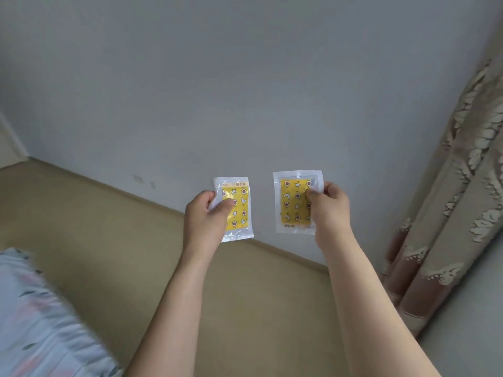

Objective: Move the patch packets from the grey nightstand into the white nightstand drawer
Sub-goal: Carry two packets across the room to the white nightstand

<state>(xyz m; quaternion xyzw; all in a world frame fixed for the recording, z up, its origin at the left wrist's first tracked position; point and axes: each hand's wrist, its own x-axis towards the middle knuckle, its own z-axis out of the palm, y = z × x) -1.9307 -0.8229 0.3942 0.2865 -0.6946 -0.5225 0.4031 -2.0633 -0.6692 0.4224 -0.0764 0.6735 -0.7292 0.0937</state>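
I hold two patch packets up in front of a pale wall. Each is a clear plastic sleeve with a yellow sheet printed with stars, moons and flowers. My left hand point(206, 213) pinches the left patch packet point(239, 210) by its left edge, thumb on the front. At the same height, my right hand point(328, 205) pinches the right patch packet point(292, 202) by its right edge. The packets hang upright and apart, a hand's width between them. Neither nightstand is in view.
A tan padded headboard point(95, 227) runs diagonally below the wall. A blurred floral pillow point(35, 314) lies at the lower left. A patterned beige curtain point(449, 213) hangs along the right side.
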